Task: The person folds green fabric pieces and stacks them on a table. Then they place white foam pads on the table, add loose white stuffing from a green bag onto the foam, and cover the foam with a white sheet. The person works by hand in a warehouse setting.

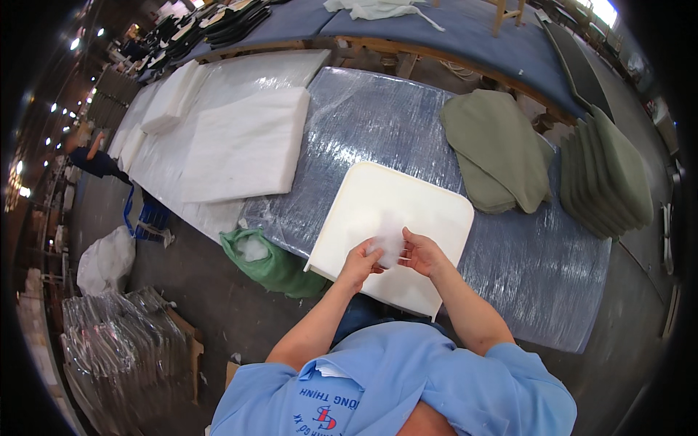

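Fluff (390, 248) sits between left hand (360, 263) and right hand (425, 256), above the white panel (407, 190); left pinches it, right is at its edge, whether closed I cannot tell; uneven pull could tear it, or a slack pinch let wisps drop below.

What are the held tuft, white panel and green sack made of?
Tuft: likely synthetic fibre, matte; wispy, translucent edges.
White panel: plastic or painted wood, smooth satin; even colour, no visible grain.
Green sack: probably woven plastic, faint sheen; crinkled mouth.
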### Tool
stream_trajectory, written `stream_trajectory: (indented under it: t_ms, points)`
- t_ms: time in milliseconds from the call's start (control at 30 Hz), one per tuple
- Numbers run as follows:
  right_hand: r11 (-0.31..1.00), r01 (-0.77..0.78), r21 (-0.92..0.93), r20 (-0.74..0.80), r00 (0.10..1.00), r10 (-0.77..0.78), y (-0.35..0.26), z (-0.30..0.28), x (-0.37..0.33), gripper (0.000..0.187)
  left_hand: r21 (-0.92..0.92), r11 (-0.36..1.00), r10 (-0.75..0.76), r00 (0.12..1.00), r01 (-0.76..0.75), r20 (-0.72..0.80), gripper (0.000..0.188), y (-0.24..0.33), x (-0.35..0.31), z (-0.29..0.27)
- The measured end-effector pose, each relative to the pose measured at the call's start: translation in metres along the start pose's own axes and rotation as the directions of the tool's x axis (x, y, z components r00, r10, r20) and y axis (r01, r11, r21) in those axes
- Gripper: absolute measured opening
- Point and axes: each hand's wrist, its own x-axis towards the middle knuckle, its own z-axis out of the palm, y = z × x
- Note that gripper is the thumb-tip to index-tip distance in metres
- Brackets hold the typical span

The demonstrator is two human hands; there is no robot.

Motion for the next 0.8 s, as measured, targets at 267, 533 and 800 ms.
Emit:
stream_trajectory:
  t_ms: [267,533,800]
  points:
    - [0.914,0.196,-0.354,-0.062,0.971,-0.232,-0.055,0.044,0.086,0.006,0.148,0.982,0.146,0.974,-0.121,-0.173,0.055,0.010,0.036,-0.022]
    - [0.636,0.150,-0.757,-0.053,0.956,-0.289,-0.133,0.076,0.187,0.009,0.752,0.631,0.560,0.783,-0.191,-0.271,0.044,-0.010,0.036,-0.058]
    - [-0.172,0.168,-0.971,0.240,0.661,-0.711,-0.115,0.074,0.241,0.017,0.836,0.390,0.742,0.669,-0.387,-0.036,0.041,0.024,0.079,-0.064]
